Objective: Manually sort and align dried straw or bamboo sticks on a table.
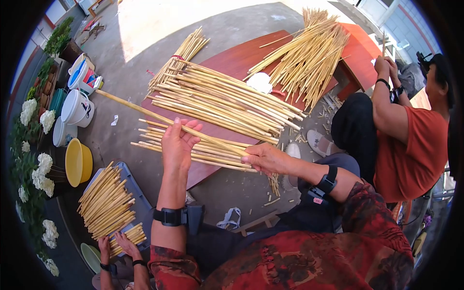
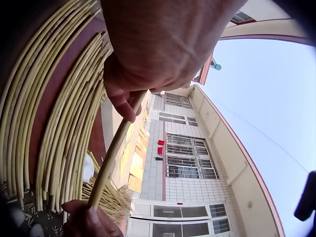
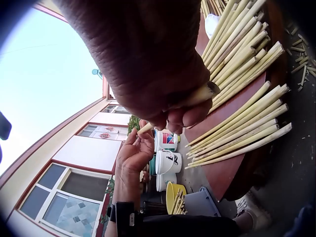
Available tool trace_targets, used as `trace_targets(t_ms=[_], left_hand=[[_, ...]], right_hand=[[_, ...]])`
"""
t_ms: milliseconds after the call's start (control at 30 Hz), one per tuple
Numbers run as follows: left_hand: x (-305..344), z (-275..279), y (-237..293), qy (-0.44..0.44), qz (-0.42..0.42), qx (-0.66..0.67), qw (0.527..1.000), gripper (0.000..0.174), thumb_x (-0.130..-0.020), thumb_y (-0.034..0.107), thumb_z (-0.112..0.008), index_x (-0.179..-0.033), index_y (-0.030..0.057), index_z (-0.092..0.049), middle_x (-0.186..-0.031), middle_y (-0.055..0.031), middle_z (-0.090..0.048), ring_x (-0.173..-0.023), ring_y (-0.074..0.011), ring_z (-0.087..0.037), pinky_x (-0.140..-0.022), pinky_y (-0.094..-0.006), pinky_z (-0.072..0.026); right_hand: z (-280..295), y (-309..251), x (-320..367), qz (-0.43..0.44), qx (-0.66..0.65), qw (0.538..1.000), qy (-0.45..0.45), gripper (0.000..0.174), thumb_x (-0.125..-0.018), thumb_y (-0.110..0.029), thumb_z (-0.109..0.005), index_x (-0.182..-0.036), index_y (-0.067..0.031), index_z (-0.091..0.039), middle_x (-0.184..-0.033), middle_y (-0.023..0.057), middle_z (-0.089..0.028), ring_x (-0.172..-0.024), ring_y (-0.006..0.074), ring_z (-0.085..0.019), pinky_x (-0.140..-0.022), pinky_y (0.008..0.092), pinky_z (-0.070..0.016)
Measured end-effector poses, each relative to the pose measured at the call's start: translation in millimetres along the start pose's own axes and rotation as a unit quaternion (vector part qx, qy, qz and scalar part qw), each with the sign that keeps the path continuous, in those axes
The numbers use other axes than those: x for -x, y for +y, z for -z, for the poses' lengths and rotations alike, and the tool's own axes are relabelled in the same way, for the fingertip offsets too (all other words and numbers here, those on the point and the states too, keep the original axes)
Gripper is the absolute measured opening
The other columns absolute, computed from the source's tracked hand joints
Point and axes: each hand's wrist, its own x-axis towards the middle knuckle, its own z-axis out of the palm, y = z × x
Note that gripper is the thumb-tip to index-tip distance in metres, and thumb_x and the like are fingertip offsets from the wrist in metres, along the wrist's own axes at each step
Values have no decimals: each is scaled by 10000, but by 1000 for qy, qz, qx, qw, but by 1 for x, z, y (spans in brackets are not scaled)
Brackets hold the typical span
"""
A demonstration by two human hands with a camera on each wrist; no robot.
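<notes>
A long dry plant stalk (image 1: pixel 135 107) slants across in front of me, its far end pointing toward the buckets. My left hand (image 1: pixel 178 147) holds it partway along, palm turned up, with thumb and fingers about the stalk. The near end is gripped by my right hand (image 1: pixel 265 158); in the right wrist view the cut end (image 3: pixel 212 89) sticks out of that fist. Just beneath both hands lies a small row of stalks (image 1: pixel 208 157) on the reddish-brown board (image 1: pixel 200 173). Beyond it spreads a larger row of similar stalks (image 1: pixel 227 99).
A tied bundle (image 1: pixel 186 48) and a loose heap of thin stalks (image 1: pixel 309 53) lie farther back. White buckets (image 1: pixel 77 107) and a yellow basin (image 1: pixel 79 163) stand left. Another person's hands (image 1: pixel 126 244) touch stalks on a blue tray (image 1: pixel 137 193). A person in orange (image 1: pixel 411 150) sits right.
</notes>
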Motion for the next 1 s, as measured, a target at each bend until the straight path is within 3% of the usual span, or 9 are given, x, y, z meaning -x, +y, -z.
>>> trace_targets(t_ms=[67,100,167,267,433,567,700,867,1000], left_hand=[[2,-1,-2,-6,8,-4,1000,162,-847,169,-470,-888,13,-471,-856,-139,-570,-803,-236,-587,-588,-279,-511],[4,-4,-8,-16,24,-6,1000,162,-853,160,-455,-904,6,-463,-887,-152,-565,-826,-240,-582,-616,-290,-511],[4,-1,-16,-16,40,-21,999,158,-852,154,-456,-906,5,-461,-890,-149,-562,-836,-242,-579,-627,-295,-509],[13,-9,-34,-17,81,-19,996,151,-848,145,-463,-905,6,-459,-885,-139,-560,-849,-245,-575,-641,-306,-506],[12,-10,-31,9,69,13,997,153,-849,157,-468,-899,13,-459,-797,-105,-555,-788,-225,-574,-664,-317,-496],[-2,15,18,104,-66,206,971,167,-878,190,-419,-857,29,-460,-566,16,-371,-486,-97,-366,-492,-240,-389],[-8,56,61,144,-130,232,953,199,-878,227,-427,-902,31,-446,-529,32,-281,-428,-65,-267,-414,-213,-284],[3,93,87,117,-177,253,944,193,-873,221,-437,-921,36,-460,-515,33,-259,-422,-69,-247,-401,-212,-255],[7,71,84,161,-196,223,941,176,-875,207,-432,-899,37,-469,-515,33,-263,-433,-70,-255,-409,-218,-258]], right_hand=[[4,3,-8,57,107,991,47,275,-850,-290,-446,-782,-26,-484,-588,85,-492,-530,197,-511,-514,308,-430],[5,7,-7,57,107,991,46,275,-850,-290,-446,-782,-26,-484,-588,85,-492,-530,197,-511,-514,308,-430],[5,10,-16,111,272,950,103,243,-838,-260,-458,-850,-19,-484,-696,165,-537,-695,315,-536,-645,382,-417],[-6,17,-21,160,224,945,178,218,-830,-233,-465,-888,-23,-472,-780,206,-541,-778,371,-517,-675,421,-396],[-13,-4,-15,139,262,945,135,211,-830,-224,-463,-884,-20,-459,-766,218,-533,-760,372,-522,-646,432,-396],[-9,-2,-13,122,226,966,15,204,-839,-225,-445,-876,-25,-447,-712,216,-517,-709,386,-513,-613,439,-397],[1,4,-6,156,273,949,5,205,-840,-233,-443,-880,-33,-435,-689,206,-510,-685,389,-506,-600,443,-392],[11,25,0,135,342,930,3,182,-824,-218,-456,-881,-47,-431,-682,199,-514,-666,387,-509,-580,452,-386],[5,31,0,139,343,929,24,179,-815,-211,-465,-866,-44,-427,-669,198,-513,-648,389,-508,-572,455,-389]])
